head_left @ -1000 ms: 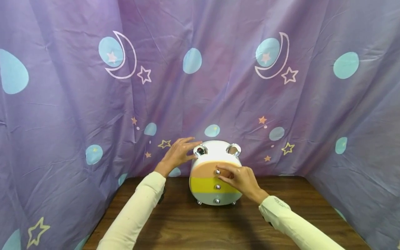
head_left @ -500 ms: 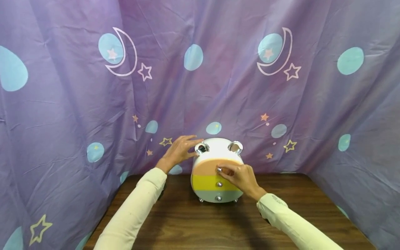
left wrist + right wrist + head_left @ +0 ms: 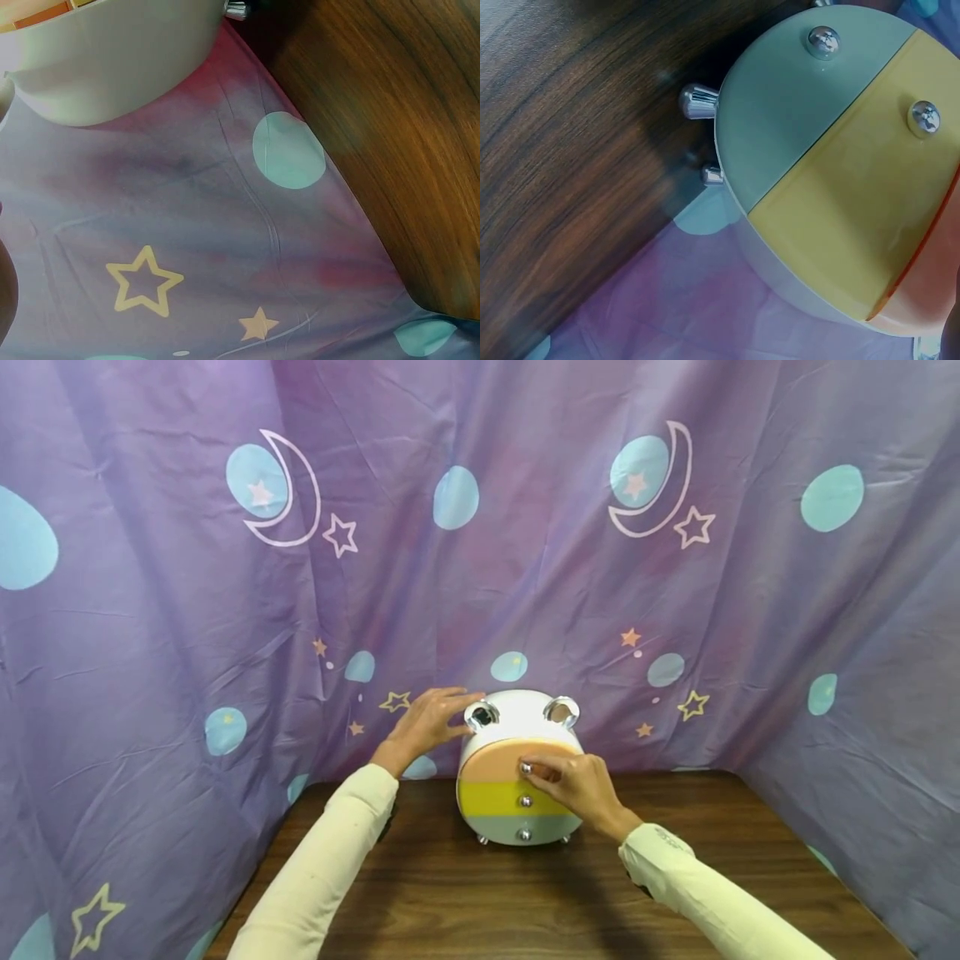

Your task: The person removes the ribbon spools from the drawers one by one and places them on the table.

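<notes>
A small rounded drawer box point(image 3: 495, 797) with a white body, silver feet and orange, yellow and green drawer fronts stands at the table's back. My right hand point(image 3: 585, 785) pinches the silver knob point(image 3: 526, 769) of the orange top drawer point(image 3: 487, 766). At the box's upper left, my left hand point(image 3: 431, 722) touches the silver ring point(image 3: 482, 716) with extended fingers, thumb below it. In the right wrist view a red-orange edge point(image 3: 915, 255) shows between the yellow drawer point(image 3: 840, 187) and the orange one. The left wrist view shows the box's white side point(image 3: 127, 60).
The box rests on a dark wooden table point(image 3: 450, 902). Close behind it hangs a purple curtain point(image 3: 525, 585) printed with moons and stars, which also runs along both sides. A second silver ring point(image 3: 562, 713) sits at the box's upper right.
The head view has shifted slightly. Both hands keep their places on the box, and the drawers look the same.
</notes>
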Demonstrator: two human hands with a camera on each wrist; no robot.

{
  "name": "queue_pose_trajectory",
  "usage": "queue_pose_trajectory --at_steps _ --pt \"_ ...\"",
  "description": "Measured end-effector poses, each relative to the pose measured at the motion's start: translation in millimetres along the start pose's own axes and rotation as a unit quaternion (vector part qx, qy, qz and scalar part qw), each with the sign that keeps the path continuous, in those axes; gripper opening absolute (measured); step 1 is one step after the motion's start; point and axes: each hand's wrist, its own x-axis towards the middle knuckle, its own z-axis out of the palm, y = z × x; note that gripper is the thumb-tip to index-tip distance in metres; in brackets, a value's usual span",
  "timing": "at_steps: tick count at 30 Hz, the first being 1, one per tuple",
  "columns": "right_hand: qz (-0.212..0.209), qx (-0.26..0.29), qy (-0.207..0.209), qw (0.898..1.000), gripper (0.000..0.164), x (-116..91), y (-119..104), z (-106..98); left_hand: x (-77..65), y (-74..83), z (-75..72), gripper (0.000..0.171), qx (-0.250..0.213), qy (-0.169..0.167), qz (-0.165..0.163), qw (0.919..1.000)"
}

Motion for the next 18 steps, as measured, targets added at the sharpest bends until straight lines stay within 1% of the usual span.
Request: queue_pose_trajectory --at_steps 6,8,13,18 --pt "-0.004 -0.003 0.001 1.0 0.037 -1.2 -2.6 -0.9 -0.1 -0.6 0.2 0.068 0.0 -0.002 0.0 1.0" --pt "-0.005 -0.002 0.003 1.0 0.037 -0.6 -3.9 -2.9 1.8 -0.7 -0.2 0.068 -0.001 -0.004 0.003 1.0" --pt "-0.006 0.011 0.0 1.0 0.035 0.0 -8.1 -7.1 3.8 -0.5 -1.4 0.068 -0.003 -0.006 0.006 1.0" --pt "-0.013 0.012 0.0 1.0 0.035 -1.7 -12.4 -10.1 2.9 0.2 -0.7 0.067 -0.001 -0.006 0.007 1.0"
